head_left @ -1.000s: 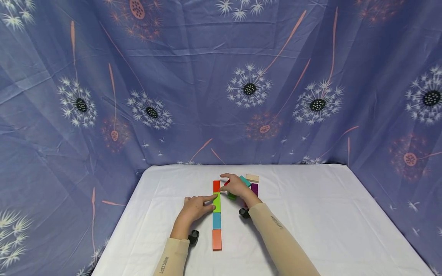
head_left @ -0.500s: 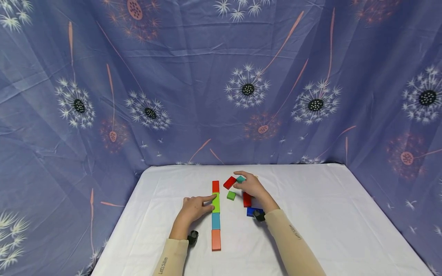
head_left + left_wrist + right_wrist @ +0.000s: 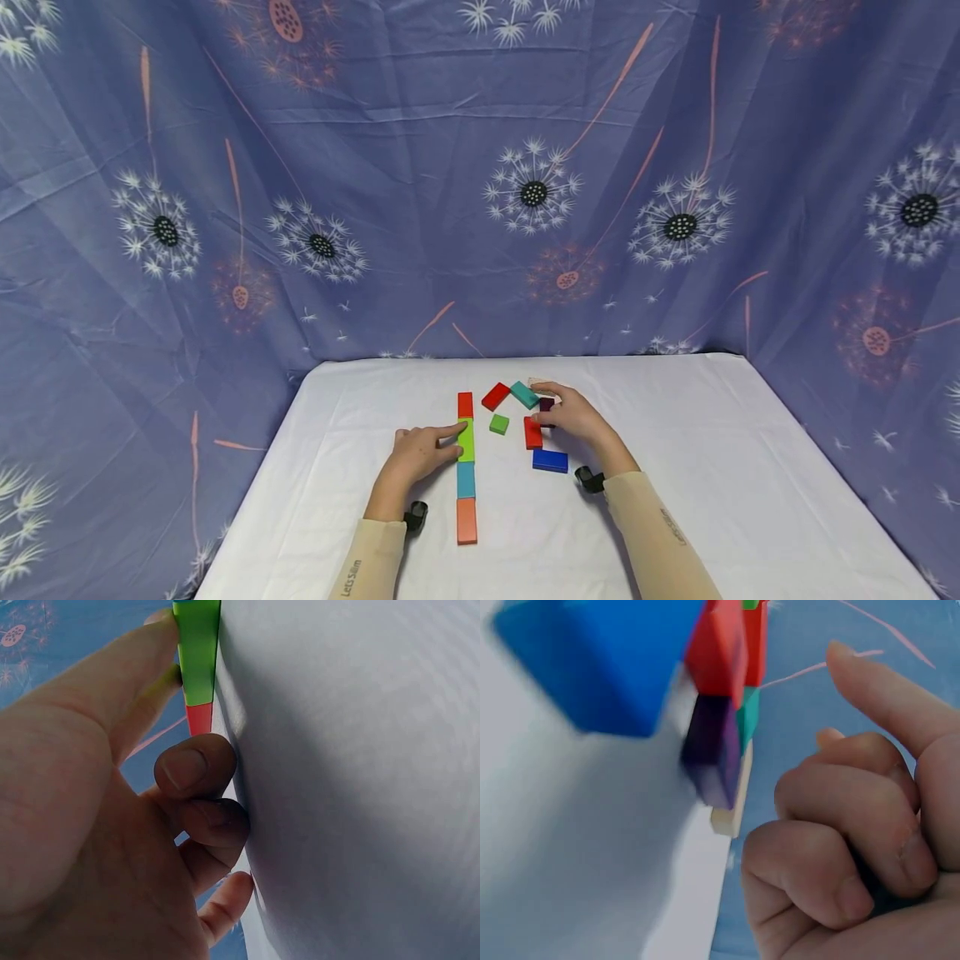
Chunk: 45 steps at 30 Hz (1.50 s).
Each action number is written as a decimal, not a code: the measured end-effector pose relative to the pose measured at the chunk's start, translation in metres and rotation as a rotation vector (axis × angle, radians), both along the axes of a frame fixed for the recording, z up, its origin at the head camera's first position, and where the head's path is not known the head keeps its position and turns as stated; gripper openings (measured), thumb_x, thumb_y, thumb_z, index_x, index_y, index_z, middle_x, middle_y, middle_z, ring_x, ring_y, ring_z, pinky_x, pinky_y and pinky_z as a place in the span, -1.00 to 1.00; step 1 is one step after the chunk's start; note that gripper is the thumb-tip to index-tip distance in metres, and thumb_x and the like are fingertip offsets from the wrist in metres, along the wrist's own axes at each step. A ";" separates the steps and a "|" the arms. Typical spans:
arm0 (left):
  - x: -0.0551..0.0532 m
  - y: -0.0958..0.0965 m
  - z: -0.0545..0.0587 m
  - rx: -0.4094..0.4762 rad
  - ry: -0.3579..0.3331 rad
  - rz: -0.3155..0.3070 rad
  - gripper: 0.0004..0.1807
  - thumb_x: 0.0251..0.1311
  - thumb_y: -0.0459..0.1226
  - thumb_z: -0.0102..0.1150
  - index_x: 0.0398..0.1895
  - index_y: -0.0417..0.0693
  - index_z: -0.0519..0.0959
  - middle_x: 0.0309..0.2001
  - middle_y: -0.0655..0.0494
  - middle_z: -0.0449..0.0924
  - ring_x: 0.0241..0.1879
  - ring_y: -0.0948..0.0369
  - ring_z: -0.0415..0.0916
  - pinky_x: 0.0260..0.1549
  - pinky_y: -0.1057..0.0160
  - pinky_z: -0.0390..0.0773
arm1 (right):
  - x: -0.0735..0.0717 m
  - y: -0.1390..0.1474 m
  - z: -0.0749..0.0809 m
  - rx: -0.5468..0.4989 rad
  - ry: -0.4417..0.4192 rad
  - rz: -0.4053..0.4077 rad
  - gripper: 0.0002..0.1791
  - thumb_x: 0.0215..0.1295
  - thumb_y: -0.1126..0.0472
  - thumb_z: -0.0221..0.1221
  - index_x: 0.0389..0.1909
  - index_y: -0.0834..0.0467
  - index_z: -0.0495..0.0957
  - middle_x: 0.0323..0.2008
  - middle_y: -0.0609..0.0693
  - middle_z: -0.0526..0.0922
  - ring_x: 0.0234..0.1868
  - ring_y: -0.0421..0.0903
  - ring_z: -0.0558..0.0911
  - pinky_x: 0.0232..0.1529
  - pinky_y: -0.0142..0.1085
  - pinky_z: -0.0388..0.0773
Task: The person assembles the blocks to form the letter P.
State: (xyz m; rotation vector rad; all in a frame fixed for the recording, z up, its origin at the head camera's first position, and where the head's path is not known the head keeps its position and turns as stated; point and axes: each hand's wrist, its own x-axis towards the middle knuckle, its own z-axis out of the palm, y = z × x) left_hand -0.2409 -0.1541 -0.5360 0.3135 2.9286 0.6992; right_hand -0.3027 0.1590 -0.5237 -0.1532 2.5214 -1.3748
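Observation:
My left hand (image 3: 418,454) touches the light green block (image 3: 466,442) with index finger and thumb. In the left wrist view both tips meet the block's upper edge and the other fingers curl below. The block lies in a straight row between a small red block (image 3: 466,405) and a blue block (image 3: 466,480), with an orange-red block (image 3: 467,522) at the near end. My right hand (image 3: 577,417) hovers at the loose blocks, holding nothing. It partly covers the dark purple block (image 3: 547,404) and overlaps a red block (image 3: 533,435) in the head view.
Other loose blocks lie right of the row: a small green one (image 3: 499,425), a red one (image 3: 496,396), a teal one (image 3: 524,394), a pale wooden one (image 3: 725,820) and a dark blue one (image 3: 551,461). A patterned curtain (image 3: 450,208) hangs behind the white tabletop (image 3: 720,433).
My right hand has moved from beside the row's far red block to the right, uncovering the small green, red, teal and dark blue blocks. The left hand stays on the light green block.

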 end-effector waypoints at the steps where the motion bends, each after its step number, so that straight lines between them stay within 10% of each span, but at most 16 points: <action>1: 0.000 0.000 0.000 0.002 0.000 0.000 -0.46 0.34 0.07 0.36 0.39 0.43 0.61 -0.52 0.20 0.64 -0.07 0.02 0.72 -0.02 0.00 0.25 | 0.001 0.001 -0.001 0.012 -0.006 -0.001 -0.27 0.32 0.11 0.43 0.51 -0.09 0.48 0.48 0.17 0.46 0.02 0.07 0.53 0.02 -0.05 0.50; 13: 0.000 -0.002 0.000 0.004 0.000 0.009 -0.46 0.34 0.07 0.36 0.39 0.44 0.61 -0.54 0.21 0.60 -0.20 0.14 0.66 -0.05 0.03 0.23 | 0.014 0.010 -0.027 0.018 -0.024 0.025 -0.35 0.19 0.21 0.50 0.34 0.03 0.62 0.06 0.16 0.57 -0.40 -0.06 0.39 -0.31 -0.23 0.33; 18: 0.000 -0.002 0.001 0.024 -0.005 0.010 -0.46 0.34 0.06 0.36 0.39 0.42 0.61 -0.55 0.20 0.59 -0.25 0.17 0.64 0.00 0.00 0.24 | 0.016 0.009 -0.032 0.061 -0.012 0.012 -0.36 0.16 0.17 0.55 0.30 0.01 0.64 0.21 0.16 0.61 -0.28 -0.03 0.45 -0.22 -0.23 0.40; 22: 0.000 -0.002 0.001 0.024 -0.004 0.012 -0.46 0.34 0.06 0.36 0.39 0.42 0.61 -0.55 0.19 0.60 -0.23 0.14 0.65 -0.02 0.00 0.23 | 0.017 0.007 -0.031 0.075 -0.004 0.016 -0.34 0.13 0.17 0.57 0.30 -0.01 0.64 0.28 0.16 0.60 -0.27 -0.03 0.44 -0.21 -0.22 0.39; 38: 0.001 -0.002 0.000 0.034 -0.014 0.019 -0.47 0.34 0.06 0.35 0.39 0.43 0.61 -0.57 0.21 0.57 -0.24 0.18 0.63 -0.01 -0.01 0.23 | 0.015 0.006 -0.026 -0.005 -0.001 0.049 -0.38 0.15 0.19 0.55 0.25 0.10 0.60 -0.48 -0.04 0.38 -0.54 -0.13 0.34 -0.44 -0.30 0.27; 45: 0.001 0.000 0.000 0.046 -0.007 0.011 -0.46 0.33 0.04 0.36 0.39 0.41 0.62 -0.60 0.21 0.52 -0.33 0.23 0.55 -0.03 0.02 0.21 | 0.003 -0.002 -0.011 -0.031 0.043 0.046 -0.35 0.18 0.16 0.54 0.30 0.09 0.58 -0.38 -0.02 0.43 -0.50 -0.14 0.28 -0.43 -0.29 0.21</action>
